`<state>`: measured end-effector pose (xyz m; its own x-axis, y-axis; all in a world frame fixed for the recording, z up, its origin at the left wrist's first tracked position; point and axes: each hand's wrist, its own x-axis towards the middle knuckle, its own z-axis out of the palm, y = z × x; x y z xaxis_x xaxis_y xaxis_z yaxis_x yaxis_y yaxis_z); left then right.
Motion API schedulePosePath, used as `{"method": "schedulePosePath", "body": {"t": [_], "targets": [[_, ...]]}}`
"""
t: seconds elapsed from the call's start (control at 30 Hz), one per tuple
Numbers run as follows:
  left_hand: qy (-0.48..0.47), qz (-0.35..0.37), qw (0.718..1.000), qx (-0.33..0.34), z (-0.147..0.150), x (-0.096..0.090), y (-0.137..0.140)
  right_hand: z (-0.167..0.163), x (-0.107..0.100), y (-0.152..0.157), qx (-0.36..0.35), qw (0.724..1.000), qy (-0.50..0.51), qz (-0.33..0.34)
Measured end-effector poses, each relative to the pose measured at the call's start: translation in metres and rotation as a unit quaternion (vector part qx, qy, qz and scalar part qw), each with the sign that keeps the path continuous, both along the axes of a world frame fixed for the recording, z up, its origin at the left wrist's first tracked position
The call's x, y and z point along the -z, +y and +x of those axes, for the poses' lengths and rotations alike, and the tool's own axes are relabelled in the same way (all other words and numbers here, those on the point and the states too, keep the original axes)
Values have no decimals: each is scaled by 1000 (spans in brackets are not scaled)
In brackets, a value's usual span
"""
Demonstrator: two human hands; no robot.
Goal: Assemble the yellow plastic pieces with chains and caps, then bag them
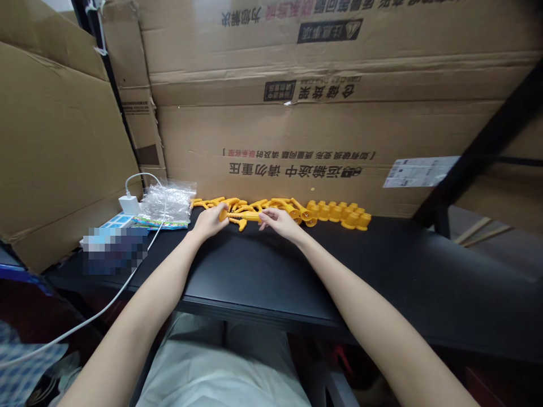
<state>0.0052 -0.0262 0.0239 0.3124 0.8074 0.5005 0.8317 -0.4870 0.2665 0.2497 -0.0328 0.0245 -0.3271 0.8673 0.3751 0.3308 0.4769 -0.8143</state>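
Over the back of the black table, my left hand (208, 221) is closed on the left end of a yellow plastic stem (246, 216). My right hand (278, 222) has its fingers closed at the stem's other end. The stem lies level between both hands, and its ends are partly covered by fingers. Just behind are several yellow branched pieces (207, 202) in a loose row. One yellow forked piece (241, 225) lies below the stem. Yellow tubes with round open ends (306, 215) point toward me, right of my right hand. Several yellow cup-shaped pieces (355, 219) stand farther right.
A tall cardboard wall (263, 130) closes off the back of the black table (254, 277). To the left are a clear plastic bag (167, 200), a white charger (129, 204) and a long white cable (127, 281). A black slanted post (479, 135) stands at the right.
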Motion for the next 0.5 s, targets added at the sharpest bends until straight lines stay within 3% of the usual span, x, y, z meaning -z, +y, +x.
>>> {"method": "schedulePosePath", "body": {"t": [0.3,0.5], "targets": [[-28,-10,1000,6,5,2,-2,-9,-2,-1,80,983,57,-156],[-39,-23,999,-6,5,1,-3,-2,-6,-5,9,987,82,-135]]}}
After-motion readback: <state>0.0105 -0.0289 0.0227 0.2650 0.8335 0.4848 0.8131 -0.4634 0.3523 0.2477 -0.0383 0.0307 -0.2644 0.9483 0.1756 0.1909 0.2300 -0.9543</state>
